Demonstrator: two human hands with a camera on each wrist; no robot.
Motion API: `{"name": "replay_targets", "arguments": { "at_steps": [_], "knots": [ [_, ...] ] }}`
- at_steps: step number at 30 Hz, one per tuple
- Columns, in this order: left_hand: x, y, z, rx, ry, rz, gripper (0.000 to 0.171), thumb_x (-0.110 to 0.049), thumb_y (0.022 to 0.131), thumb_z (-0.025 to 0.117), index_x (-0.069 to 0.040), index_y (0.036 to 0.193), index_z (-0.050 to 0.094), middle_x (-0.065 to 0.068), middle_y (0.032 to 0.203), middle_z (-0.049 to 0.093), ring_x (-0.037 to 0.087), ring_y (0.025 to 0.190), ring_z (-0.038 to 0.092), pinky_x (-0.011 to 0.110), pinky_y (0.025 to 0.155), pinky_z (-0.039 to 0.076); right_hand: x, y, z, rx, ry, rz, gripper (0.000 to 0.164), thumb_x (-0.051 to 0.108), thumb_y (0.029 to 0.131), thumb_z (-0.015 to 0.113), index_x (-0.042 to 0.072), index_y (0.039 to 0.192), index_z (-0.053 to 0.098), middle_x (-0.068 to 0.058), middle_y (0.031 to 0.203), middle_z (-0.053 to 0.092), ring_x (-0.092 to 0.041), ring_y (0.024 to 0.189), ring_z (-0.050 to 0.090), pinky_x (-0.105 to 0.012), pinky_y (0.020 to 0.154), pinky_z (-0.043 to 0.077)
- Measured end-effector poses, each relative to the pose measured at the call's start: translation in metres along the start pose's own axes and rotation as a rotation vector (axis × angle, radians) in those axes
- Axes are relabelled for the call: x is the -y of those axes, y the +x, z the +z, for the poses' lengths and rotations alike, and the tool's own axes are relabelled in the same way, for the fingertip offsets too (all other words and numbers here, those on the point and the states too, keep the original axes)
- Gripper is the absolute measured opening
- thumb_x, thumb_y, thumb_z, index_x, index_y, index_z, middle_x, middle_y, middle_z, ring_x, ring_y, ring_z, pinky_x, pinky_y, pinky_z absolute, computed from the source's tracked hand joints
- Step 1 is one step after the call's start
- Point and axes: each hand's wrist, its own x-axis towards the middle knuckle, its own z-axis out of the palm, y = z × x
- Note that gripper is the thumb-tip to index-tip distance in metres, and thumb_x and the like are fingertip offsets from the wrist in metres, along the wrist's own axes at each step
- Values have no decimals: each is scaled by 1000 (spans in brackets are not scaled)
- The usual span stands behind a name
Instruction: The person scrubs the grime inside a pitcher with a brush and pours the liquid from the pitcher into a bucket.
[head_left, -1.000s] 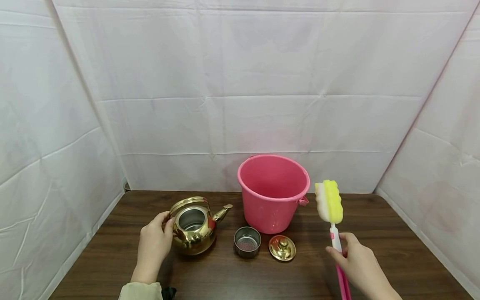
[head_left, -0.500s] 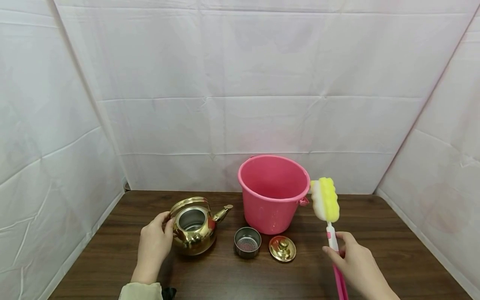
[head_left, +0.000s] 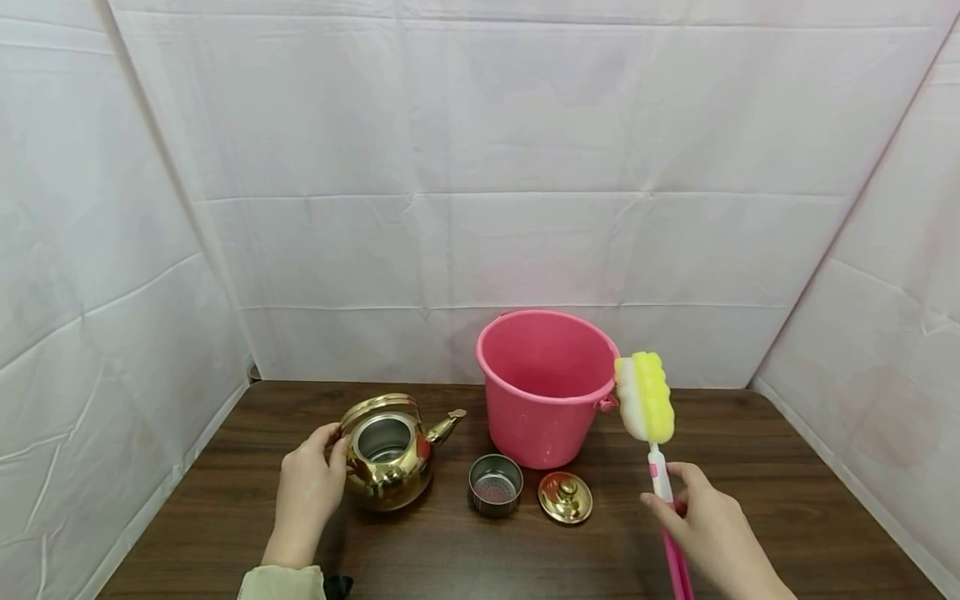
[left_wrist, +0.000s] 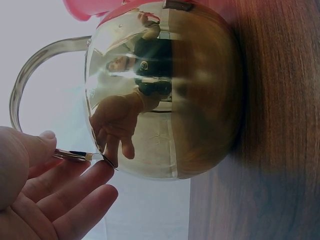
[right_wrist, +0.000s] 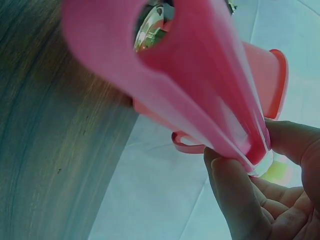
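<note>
A gold teapot (head_left: 390, 475) with no lid on it stands on the table at the left, its spout to the right. My left hand (head_left: 309, 492) pinches its arched handle (left_wrist: 47, 52) near the lower end, thumb against fingers. At the right, my right hand (head_left: 708, 525) holds a sponge brush upright by its pink and white handle (head_left: 667, 500). The yellow and white sponge head (head_left: 645, 397) is up beside the bucket's rim. In the right wrist view, thumb and fingers pinch the pink handle (right_wrist: 200, 85), whose end has a hole.
A pink bucket (head_left: 536, 425) stands at the back, right of the teapot. In front of it lie a small metal strainer cup (head_left: 495, 485) and a gold lid (head_left: 566, 497) with a knob. White cloth walls (head_left: 525, 167) surround the dark wooden table (head_left: 450, 558).
My right hand has shifted slightly left, bringing the sponge brush closer to the bucket. The left hand and teapot look unmoved.
</note>
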Motion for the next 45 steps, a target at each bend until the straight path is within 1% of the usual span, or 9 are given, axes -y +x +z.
{"name": "replay_targets", "arguments": {
  "at_steps": [9,17,20,24,27,32,40,45],
  "knots": [
    [0,0,0,-4,7,-2,24,-10,93,58,5,111,62,24,100,68,36,85,67,46,68,53,8,-4,-3,-19,15,-25,50,31,86,69,2,122,49,5,67,58,-6,55,45,-22,52,38],
    [1,0,1,-3,8,0,24,-10,93,58,5,111,62,25,100,68,36,84,67,45,67,54,17,-7,-4,-37,22,-57,48,30,85,70,5,120,51,8,66,57,-3,56,45,-21,53,39],
    [1,1,1,-1,6,-3,24,-10,93,58,5,111,62,25,100,68,36,84,67,45,67,54,21,-7,-5,-16,34,-50,48,31,85,70,6,121,51,7,66,57,-3,56,46,-21,53,40],
    [1,1,1,-2,0,-3,24,-10,93,58,5,111,62,25,100,68,35,83,67,44,66,54,27,-7,-5,34,48,-26,50,35,86,69,6,123,50,6,68,58,-5,58,47,-21,53,41],
    [1,1,2,-2,-1,-3,24,-10,93,58,5,111,62,25,100,68,35,84,67,44,66,54,30,-7,-4,51,53,-26,51,35,86,69,7,123,50,6,68,57,-5,57,46,-20,53,41],
    [1,1,2,-2,-1,-2,24,-9,93,58,6,111,62,25,100,68,36,85,67,45,67,54,34,-8,-3,51,53,-35,51,34,84,70,6,123,50,6,68,56,-4,56,45,-20,52,40],
    [1,1,2,-13,-3,6,23,-9,92,59,5,110,63,24,99,69,36,84,67,46,67,54,41,-12,2,18,58,-83,46,29,82,73,10,119,52,10,66,56,-2,55,44,-20,53,39],
    [2,0,1,-15,0,18,23,-8,92,59,6,110,63,25,98,69,36,83,67,46,66,54,46,-11,4,52,67,-71,47,29,82,73,9,120,52,8,68,58,-3,56,45,-19,52,40]
  ]
}}
